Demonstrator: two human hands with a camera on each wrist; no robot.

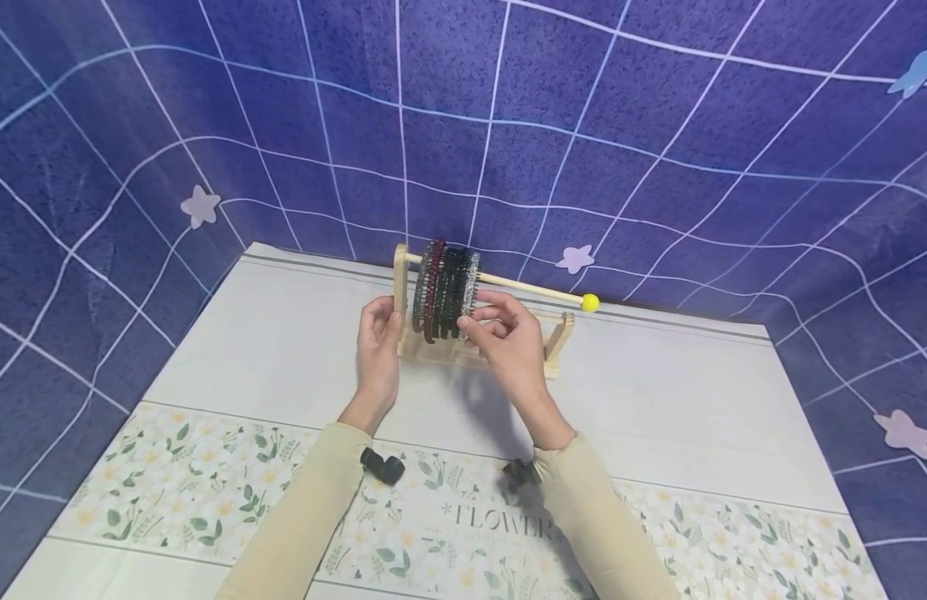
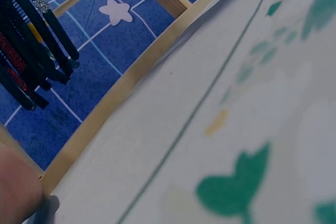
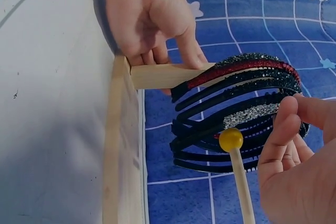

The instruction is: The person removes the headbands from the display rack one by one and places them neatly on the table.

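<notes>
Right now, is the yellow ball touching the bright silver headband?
Apart. The head view shows a bare length of wooden rod between the yellow ball and the bright silver headband; their overlap in the right wrist view is only perspective.

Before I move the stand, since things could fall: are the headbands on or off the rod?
On: the headbands hang over the rod, which shows on both sides.
</notes>
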